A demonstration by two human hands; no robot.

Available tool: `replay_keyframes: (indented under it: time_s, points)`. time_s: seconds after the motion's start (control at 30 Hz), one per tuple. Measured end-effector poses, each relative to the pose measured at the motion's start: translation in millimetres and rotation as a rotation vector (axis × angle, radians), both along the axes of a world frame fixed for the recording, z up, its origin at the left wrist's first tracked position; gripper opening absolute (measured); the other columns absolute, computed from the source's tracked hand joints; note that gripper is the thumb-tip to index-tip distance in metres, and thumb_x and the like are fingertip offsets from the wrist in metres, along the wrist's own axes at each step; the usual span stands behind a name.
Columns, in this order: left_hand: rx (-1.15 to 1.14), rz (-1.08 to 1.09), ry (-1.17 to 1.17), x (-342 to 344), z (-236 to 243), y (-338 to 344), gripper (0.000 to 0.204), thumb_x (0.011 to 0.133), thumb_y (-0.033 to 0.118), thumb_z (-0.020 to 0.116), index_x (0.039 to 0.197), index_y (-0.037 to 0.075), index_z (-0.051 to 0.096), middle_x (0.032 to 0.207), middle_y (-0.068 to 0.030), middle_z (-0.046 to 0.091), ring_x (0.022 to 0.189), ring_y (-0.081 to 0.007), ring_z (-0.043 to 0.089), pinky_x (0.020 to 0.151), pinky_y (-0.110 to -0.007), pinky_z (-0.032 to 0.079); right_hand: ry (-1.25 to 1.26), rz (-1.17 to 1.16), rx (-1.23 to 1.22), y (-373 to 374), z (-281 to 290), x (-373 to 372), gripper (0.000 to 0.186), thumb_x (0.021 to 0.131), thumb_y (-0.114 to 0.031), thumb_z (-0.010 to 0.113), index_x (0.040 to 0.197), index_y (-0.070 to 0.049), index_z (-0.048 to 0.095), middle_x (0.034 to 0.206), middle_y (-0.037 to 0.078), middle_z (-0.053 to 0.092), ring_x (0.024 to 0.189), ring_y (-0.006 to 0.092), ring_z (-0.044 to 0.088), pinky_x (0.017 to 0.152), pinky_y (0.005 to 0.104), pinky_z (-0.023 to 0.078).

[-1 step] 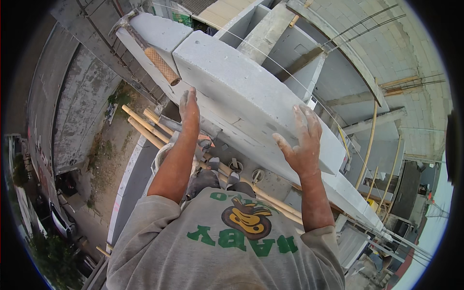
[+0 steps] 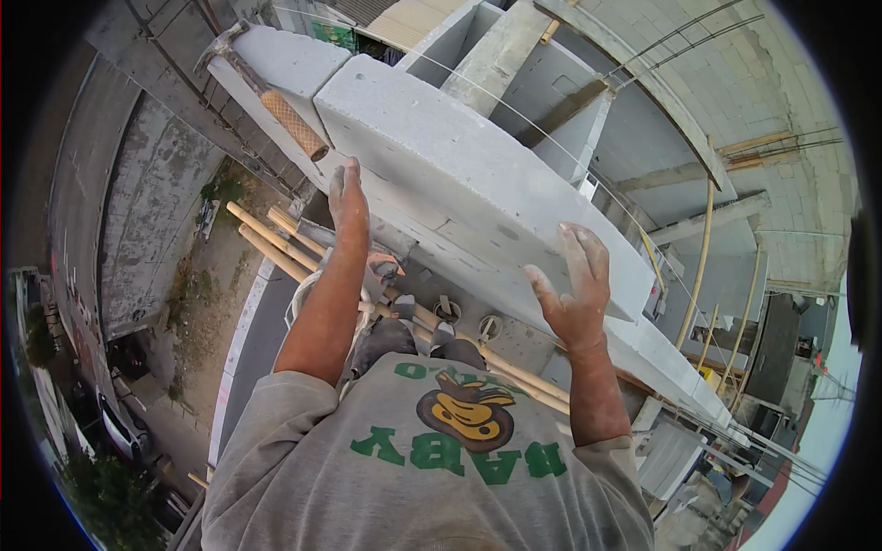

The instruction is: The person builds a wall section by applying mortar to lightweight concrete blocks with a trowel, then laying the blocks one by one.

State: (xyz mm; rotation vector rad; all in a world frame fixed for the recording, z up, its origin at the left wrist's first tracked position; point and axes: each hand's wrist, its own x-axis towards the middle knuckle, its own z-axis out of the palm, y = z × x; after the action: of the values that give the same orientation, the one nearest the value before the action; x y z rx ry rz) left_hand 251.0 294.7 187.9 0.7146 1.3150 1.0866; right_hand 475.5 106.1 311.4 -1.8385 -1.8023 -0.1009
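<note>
A long, pale grey block [image 2: 459, 156] lies along the top of a block wall, beside a shorter block [image 2: 285, 60]. A hammer [image 2: 288, 117] with a patterned tan grip lies at the left, on or against the shorter block. My left hand [image 2: 350, 202] is raised just below the hammer's handle, beside the long block's near face, empty, fingers extended. My right hand [image 2: 579, 285] is at the right part of that face, empty, fingers spread and slightly bent, with pale dust on them. I cannot tell whether either hand touches the block.
Bamboo poles [image 2: 276, 253] form scaffolding around my feet, with buckets [image 2: 490, 326] below. A thin string [image 2: 514, 110] runs along beyond the blocks. Concrete beams [image 2: 487, 55] and rooms lie past the wall. A dirt yard [image 2: 202, 303] lies far below at the left.
The view has shifted slightly. My right hand sits a little lower against the block's face, its fingers a bit more bent. My left hand has hardly changed.
</note>
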Motion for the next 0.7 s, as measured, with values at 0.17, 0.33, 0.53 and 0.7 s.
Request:
replay_keyframes:
  time_s: [0.17,0.33,0.53,0.7]
  points:
    - [0.263,0.136,0.065,23.0,20.5,10.4,0.092,0.089,0.056,0.05,0.142,-0.011,0.015,0.147,-0.025,0.025,0.135,-0.0319,0.029,0.111,-0.038,0.023,0.21,-0.295,-0.373,-164.0,-73.8,41.7,0.054,0.069,-0.018,0.078,0.114,0.001,0.057,0.112,0.018,0.056,0.106,0.0338,0.052,0.091,0.0391,0.044]
    - [0.284,0.16,0.018,40.5,56.8,14.5,0.098,0.087,0.057,0.052,0.143,-0.012,0.01,0.145,-0.027,0.026,0.134,-0.0322,0.031,0.11,-0.039,0.025,0.179,-0.569,-0.374,-199.1,-138.7,122.6,0.087,0.063,-0.03,0.083,0.13,0.004,0.04,0.132,0.026,0.041,0.124,0.0398,0.038,0.104,0.0442,0.034]
    - [0.154,0.244,0.174,66.4,86.1,30.5,0.095,0.086,0.05,0.057,0.142,-0.012,0.011,0.144,-0.0261,0.03,0.127,-0.033,0.041,0.106,-0.04,0.033,0.364,-0.338,-0.607,-144.3,-184.7,191.7,0.089,0.059,-0.043,0.083,0.132,-0.007,0.046,0.132,0.017,0.047,0.127,0.0377,0.035,0.11,0.0449,0.023]
    - [0.357,0.344,0.345,72.4,71.4,58.8,0.076,0.088,0.03,0.059,0.142,-0.008,0.021,0.141,-0.0241,0.036,0.125,-0.0316,0.044,0.103,-0.037,0.037,0.439,-0.172,-0.73,-133.1,-202.3,205.3,0.088,0.06,-0.05,0.081,0.133,-0.013,0.048,0.135,0.011,0.049,0.137,0.0339,0.023,0.116,0.041,0.005]
